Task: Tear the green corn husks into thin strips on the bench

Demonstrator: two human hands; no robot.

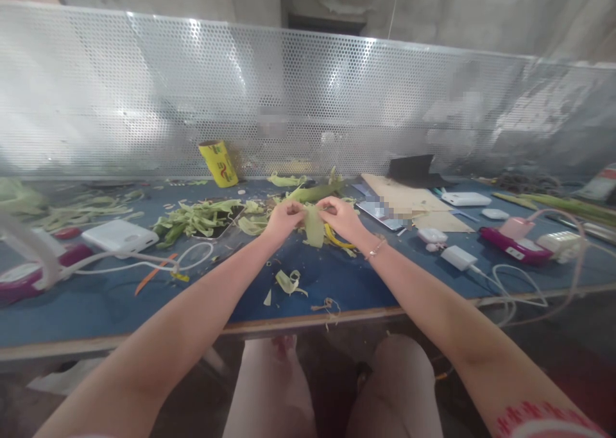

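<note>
Between my two hands a pale green corn husk leaf [314,227] hangs down over the blue table. My left hand [287,216] pinches its left edge, and the fingers of my right hand [337,216] are closed on its right edge. Just behind them lies a pile of greener husk [320,191]. A yellow strip [337,238] rests beside my right hand. To the left is a heap of narrow torn husk strips [199,219], partly over a dark flat device [224,223]. A curled husk scrap [290,283] lies nearer me.
A yellow can-like container [219,163] leans by the perforated metal screen [308,98]. On the left are a white box [120,237], cables and an orange strip [154,274]. On the right lie cardboard [409,194], a white charger [459,258] and a purple power strip [514,247].
</note>
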